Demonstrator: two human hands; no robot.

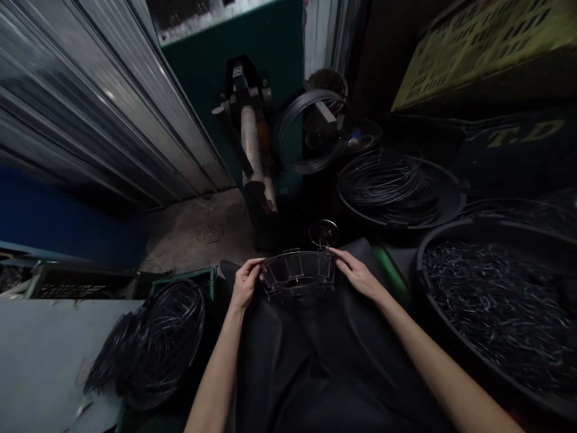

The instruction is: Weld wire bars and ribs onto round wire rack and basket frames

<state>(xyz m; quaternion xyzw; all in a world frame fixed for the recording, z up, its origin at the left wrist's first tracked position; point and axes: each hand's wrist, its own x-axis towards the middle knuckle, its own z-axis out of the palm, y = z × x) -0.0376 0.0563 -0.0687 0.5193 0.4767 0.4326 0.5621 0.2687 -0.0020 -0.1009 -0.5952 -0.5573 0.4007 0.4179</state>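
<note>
A curved wire frame [295, 278] with thin crossbars is held over my lap, on the black apron [311, 355]. My left hand [246, 281] grips its left end, fingers closed on the wire. At its right end, my right hand [356, 273] pinches the upper corner between thumb and fingers. Just beyond the frame, near the right fingertips, is a small shiny wire ring [323, 232]. Straight ahead stands a green machine [193, 78] with a metal arm [251, 141] pointing down toward me.
On the right stand a tub of small bent wire pieces [500, 313] and a basin of coiled wire [383, 183]. Looped wire rings [166, 337] fill a green crate at left, beside a pale tabletop [40, 361]. A yellow crate [478, 54] sits at upper right.
</note>
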